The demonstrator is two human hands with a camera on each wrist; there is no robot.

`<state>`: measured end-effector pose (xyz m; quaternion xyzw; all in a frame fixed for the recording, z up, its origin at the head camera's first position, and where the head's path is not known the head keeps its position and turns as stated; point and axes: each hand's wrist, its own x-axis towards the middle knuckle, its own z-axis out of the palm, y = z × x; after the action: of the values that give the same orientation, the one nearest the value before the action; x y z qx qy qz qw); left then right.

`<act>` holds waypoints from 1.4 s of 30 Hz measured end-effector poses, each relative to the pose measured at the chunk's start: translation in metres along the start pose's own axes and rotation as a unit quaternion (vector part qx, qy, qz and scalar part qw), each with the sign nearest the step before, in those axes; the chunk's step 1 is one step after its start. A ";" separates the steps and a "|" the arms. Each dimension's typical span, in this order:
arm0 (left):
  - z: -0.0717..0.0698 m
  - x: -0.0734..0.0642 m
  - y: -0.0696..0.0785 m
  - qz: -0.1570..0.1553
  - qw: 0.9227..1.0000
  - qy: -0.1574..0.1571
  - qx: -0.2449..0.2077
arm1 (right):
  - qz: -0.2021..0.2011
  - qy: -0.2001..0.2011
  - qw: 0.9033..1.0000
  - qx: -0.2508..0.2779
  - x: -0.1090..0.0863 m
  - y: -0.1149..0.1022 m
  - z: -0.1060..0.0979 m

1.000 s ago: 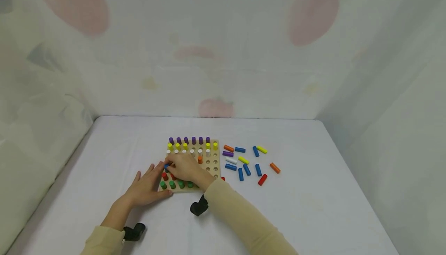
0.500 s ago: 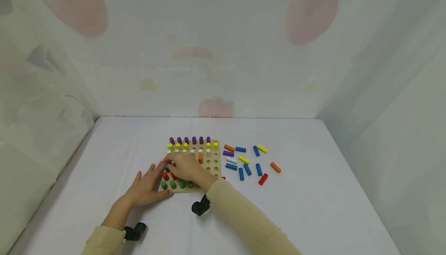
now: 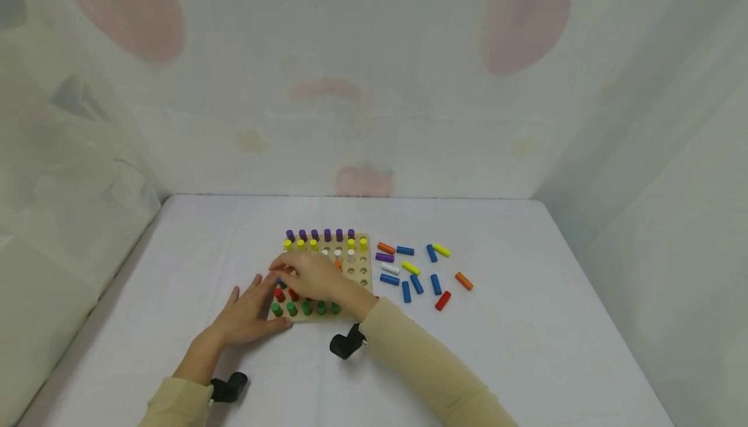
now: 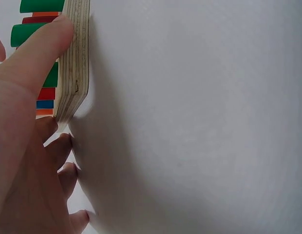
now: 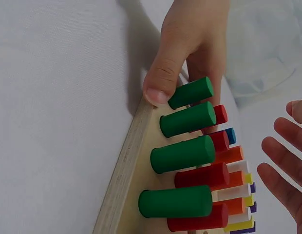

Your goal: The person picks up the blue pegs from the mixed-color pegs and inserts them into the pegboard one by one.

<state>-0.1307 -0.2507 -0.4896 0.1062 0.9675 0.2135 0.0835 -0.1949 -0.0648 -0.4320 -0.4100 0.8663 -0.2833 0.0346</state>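
A wooden pegboard (image 3: 358, 276) stands on the white cloth, with coloured pegs upright in rows of purple, yellow, white, orange, red and green. My left hand (image 3: 245, 317) braces its near left corner: the thumb touches the near edge and the outstretched fingers lie by the left side. Over the left half of the board hovers my right hand (image 3: 312, 276), hiding some pegs. In the right wrist view its fingers (image 5: 282, 146) are loosely bent, with nothing between them. A blue peg (image 5: 231, 135) stands in the board behind the green pegs (image 5: 182, 155).
Loose pegs lie scattered right of the board, among them a blue peg (image 3: 436, 284), a red peg (image 3: 443, 301), an orange peg (image 3: 464, 281) and a white peg (image 3: 390, 268). White cloth walls (image 3: 362, 89) enclose the table at the back and sides.
My right hand held the blue peg at the board's left edge; now it has let go and moved slightly up and right. The left hand keeps its place.
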 end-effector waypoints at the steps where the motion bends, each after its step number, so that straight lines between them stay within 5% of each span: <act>1: 0.000 0.000 0.000 0.000 1.000 0.000 0.000 | -0.003 -0.001 1.000 0.002 -0.001 0.000 -0.001; 12: 0.000 0.002 0.002 -0.003 1.000 -0.002 -0.004 | -0.024 0.031 0.999 0.020 -0.015 0.006 -0.023; 24: 0.001 0.003 0.004 -0.009 1.000 -0.002 -0.004 | 0.007 0.061 0.997 0.047 -0.040 0.023 -0.045; 32: 0.004 0.003 0.005 -0.014 1.000 -0.003 0.001 | -0.007 0.107 0.993 0.057 -0.059 0.039 -0.053; 42: 0.004 0.004 0.007 -0.010 1.000 -0.003 -0.003 | 0.027 0.156 0.984 0.085 -0.081 0.065 -0.056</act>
<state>-0.1321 -0.2419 -0.4905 0.0971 0.9676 0.2155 0.0885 -0.2030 0.0529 -0.4329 -0.3330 0.8444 -0.4153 -0.0591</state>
